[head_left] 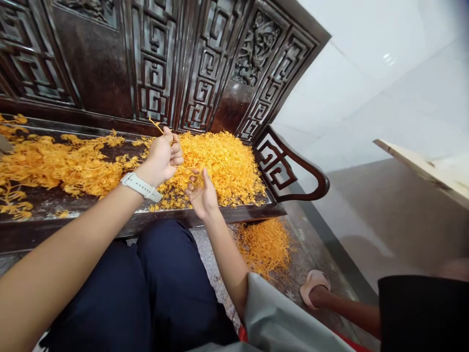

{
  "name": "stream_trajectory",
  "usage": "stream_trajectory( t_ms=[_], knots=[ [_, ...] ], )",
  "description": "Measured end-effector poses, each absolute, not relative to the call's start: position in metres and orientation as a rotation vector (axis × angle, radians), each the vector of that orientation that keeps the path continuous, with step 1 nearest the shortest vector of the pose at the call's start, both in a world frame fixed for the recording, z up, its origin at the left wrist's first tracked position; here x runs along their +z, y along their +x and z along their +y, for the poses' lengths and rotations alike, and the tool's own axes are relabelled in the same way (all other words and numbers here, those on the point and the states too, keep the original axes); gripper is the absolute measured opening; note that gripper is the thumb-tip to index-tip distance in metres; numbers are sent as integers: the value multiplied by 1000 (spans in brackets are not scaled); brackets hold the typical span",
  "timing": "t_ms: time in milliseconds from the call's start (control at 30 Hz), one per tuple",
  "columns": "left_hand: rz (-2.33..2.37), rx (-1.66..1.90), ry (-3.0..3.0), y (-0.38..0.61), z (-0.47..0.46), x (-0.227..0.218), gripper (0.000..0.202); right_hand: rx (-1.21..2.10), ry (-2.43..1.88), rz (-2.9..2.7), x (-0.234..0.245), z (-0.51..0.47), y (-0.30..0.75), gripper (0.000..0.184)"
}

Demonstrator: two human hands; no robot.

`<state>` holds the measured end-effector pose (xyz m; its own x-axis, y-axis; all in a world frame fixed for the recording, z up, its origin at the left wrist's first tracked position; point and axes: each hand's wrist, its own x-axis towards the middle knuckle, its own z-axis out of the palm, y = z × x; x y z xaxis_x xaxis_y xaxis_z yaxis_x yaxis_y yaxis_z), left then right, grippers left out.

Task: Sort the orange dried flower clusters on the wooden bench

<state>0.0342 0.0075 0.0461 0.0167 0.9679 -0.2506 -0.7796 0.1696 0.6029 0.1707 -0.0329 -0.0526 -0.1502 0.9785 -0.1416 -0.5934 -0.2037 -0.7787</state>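
My left hand [166,156], with a pale watch on its wrist, is closed on a thin orange plastic strip [155,124] that sticks up past the fingers. My right hand [203,195] is just to the right and lower, palm up, its fingers curled around a small orange plastic piece [199,180]. Both hands are above the wooden bench seat. A large heap of small orange pieces [227,166] lies behind and right of my hands. On the left is a spread of longer, branched orange plastic clusters [66,161].
The dark carved bench [106,63] has a tall back and a curved armrest [311,188] at the right. Below the seat, a pile of thin orange strips [266,247] lies on the floor. Another person's foot in a pink slipper [315,288] and a wooden board [425,168] are at the right.
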Motion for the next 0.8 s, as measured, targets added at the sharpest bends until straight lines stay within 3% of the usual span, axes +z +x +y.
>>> stream_trajectory(
  t_ms=[233, 433, 633, 800],
  knots=[
    [750, 1523, 344, 23, 22, 32, 44, 1284, -1056, -882, -70, -75, 176, 61],
    [808, 1499, 288, 26, 24, 32, 43, 1833, -950, -872, -44, -145, 168, 67],
    [732, 1458, 354, 40, 17, 51, 44, 1784, -893, -1139, -28, -192, 176, 63],
    [606, 1631, 266, 7, 35, 57, 50, 2075, -200, -1889, -23, -228, 176, 45]
  ],
)
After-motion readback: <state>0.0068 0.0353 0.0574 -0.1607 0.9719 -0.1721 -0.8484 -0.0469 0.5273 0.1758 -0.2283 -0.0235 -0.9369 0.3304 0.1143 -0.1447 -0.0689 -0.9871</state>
